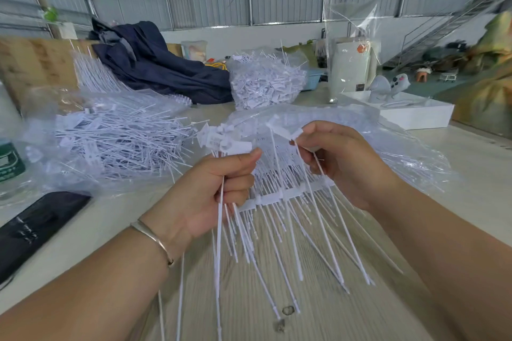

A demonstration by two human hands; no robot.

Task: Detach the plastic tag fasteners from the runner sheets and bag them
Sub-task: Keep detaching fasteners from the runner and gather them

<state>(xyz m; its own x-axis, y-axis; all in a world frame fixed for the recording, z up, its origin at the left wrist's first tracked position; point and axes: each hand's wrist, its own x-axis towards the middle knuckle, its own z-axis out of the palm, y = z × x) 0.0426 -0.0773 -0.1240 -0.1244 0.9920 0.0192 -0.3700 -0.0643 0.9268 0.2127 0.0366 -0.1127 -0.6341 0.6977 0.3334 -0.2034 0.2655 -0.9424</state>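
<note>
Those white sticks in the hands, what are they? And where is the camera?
The camera sits on the person's head, looking down at their own two hands. The white sticks are plastic tag fasteners. The left hand grips a bunch of loose fasteners. The right hand pinches one fastener on a runner sheet, a strip holding many in a row. On the wooden table lie clear bags of fasteners, a dark cloth and a white box.

Over a pale wooden table (304,313), the left hand (216,194) grips a bundle of white plastic fasteners (221,144). The right hand (340,158) pinches 1 fastener (297,134) on a runner sheet (279,196). Behind lie 2 clear bags (110,147) of loose fasteners.
</note>
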